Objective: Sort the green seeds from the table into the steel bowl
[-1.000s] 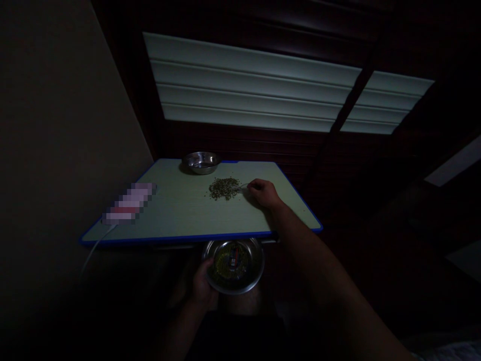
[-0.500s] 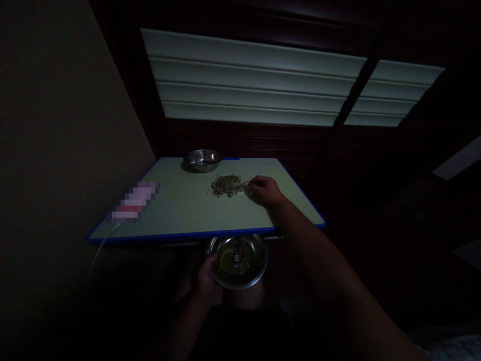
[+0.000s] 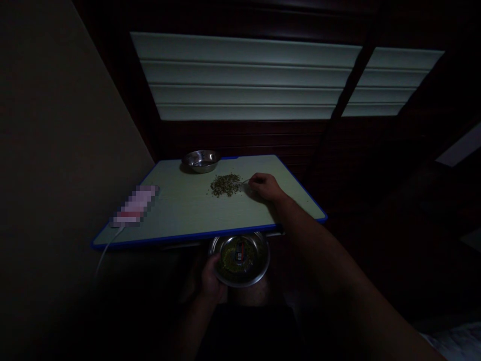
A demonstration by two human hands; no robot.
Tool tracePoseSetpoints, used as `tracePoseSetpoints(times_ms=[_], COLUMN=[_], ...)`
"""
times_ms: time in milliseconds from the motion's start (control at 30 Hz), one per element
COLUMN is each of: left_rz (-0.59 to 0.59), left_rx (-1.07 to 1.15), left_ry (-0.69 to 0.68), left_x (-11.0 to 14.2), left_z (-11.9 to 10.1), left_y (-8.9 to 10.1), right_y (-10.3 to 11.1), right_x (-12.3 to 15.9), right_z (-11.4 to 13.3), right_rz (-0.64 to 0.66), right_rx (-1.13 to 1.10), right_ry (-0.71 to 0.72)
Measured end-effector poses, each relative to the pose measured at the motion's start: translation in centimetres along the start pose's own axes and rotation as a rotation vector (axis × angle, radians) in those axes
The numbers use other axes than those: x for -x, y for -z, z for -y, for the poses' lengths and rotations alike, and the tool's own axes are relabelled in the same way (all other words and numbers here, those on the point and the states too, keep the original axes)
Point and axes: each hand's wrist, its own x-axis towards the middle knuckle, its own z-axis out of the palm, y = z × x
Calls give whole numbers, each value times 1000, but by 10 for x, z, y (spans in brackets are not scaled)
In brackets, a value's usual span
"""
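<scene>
- The room was dim, with a plain wall (image 3: 48, 125) to the left and, behind the table, dark woodwork holding pale slatted panels (image 3: 240, 75).
- The pale tabletop (image 3: 180, 215) carried a loose pile of small grains (image 3: 224, 185) right of its middle, a few of them scattered around the main heap.
- A shiny metal bowl (image 3: 209, 168) stood upright near the far edge, behind the pile and to its left.
- A blurred-out flat pink object (image 3: 136, 204) lay by the left edge, a white cable (image 3: 103, 253) running from it over the near side.
- The right hand (image 3: 266, 187) was closed, its fingers pinching a thin utensil (image 3: 245, 181) whose far end met the right side of the pile; that end was too dim to make out clearly.
- The left hand (image 3: 212, 281) gripped the left side of a metal basin (image 3: 244, 285), thumb at the rim, just below the near edge of the table; its other fingers were mostly hidden.
- Inside the basin were greenish contents (image 3: 230, 260) and a small dark shape with red on it, too dim to name.
- A blue edging (image 3: 203, 237) bordered the tabletop; the right forearm crossed it at the near right.
- Plain tabletop stretched between the pile and the pink object, and in front of the pile.
</scene>
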Motion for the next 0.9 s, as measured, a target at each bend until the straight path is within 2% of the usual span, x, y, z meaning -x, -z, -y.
tracePoseSetpoints(times_ms=[167,333,500,667,900], left_rz=[11,-45,-31,16,3], left_rx=[-20,9,18,16,24], left_ry=[8,37,32,29,40], left_x=[-1,6,7,0,3], left_z=[0,-3,-3,-1,-2], left_y=[1,-7,-7,0,-3], right_y=[0,0,1,1,-2], right_x=[0,0,1,3,4], right_z=[0,2,4,6,7], right_rz=[-2,0,-6,63,120], right_rx=[0,3,3,-45,-91], right_ry=[1,-32,-49,-91,-112])
